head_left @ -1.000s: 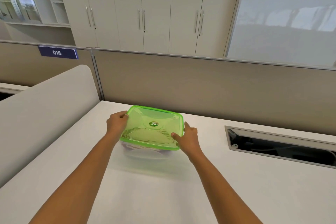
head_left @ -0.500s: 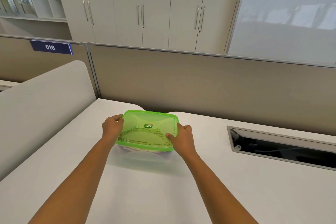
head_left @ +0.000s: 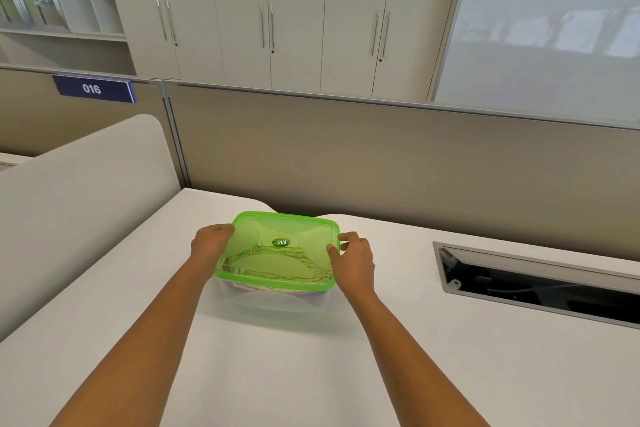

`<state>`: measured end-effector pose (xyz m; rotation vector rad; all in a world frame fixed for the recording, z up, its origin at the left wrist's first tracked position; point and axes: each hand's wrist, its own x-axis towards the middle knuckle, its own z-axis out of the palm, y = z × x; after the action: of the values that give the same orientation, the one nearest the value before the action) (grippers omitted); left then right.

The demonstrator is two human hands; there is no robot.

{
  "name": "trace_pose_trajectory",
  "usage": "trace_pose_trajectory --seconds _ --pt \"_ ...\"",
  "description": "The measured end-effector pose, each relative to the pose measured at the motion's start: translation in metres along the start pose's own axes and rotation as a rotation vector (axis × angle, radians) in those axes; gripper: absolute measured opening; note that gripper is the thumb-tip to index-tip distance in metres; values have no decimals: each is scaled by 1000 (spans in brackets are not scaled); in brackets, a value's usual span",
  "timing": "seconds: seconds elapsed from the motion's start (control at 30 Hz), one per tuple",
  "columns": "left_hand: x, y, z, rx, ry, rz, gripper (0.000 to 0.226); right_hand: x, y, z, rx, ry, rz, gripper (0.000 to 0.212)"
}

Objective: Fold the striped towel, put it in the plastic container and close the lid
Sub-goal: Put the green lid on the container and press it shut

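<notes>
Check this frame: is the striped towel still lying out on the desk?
No, the striped towel sits inside the container, visible through the green lid.

lid [head_left: 277, 246]: green plastic, half see-through, smooth, a little glossy
container [head_left: 273, 302]: clear plastic, smooth, almost without colour
towel [head_left: 311, 272]: soft cloth with thin stripes, seen through the lid
sticker [head_left: 281, 242]: small oval label on the lid, shiny
desk [head_left: 277, 374]: white top, matt and smooth
partition [head_left: 381, 156]: beige, matt, looks like woven cloth; grey metal trim on top
cable slot [head_left: 446, 267]: grey metal frame, dull shine
cabinets [head_left: 294, 10]: pale matt doors, thin metal handles
</notes>
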<state>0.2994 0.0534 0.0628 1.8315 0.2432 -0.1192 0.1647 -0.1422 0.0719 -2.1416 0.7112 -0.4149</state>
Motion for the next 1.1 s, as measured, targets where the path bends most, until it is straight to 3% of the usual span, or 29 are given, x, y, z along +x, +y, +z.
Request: trace_pose_trajectory --seconds 0.2,0.4,0.6,0.77,1.1 --pt "8 7 1 -2 -82 -13 36 22 -7 7 133 92 160 19" --pt "13 11 6 82 -59 -21 41 42 -9 12 267 1 296 37" --pt "20 1 14 128 -3 4 45 53 -3 21 354 -42 332 33" --pt "22 0 14 145 2 -13 53 54 0 30 284 -65 336 45" --pt "28 2 11 102 -8 -81 57 51 -1 42 250 10 331 45"
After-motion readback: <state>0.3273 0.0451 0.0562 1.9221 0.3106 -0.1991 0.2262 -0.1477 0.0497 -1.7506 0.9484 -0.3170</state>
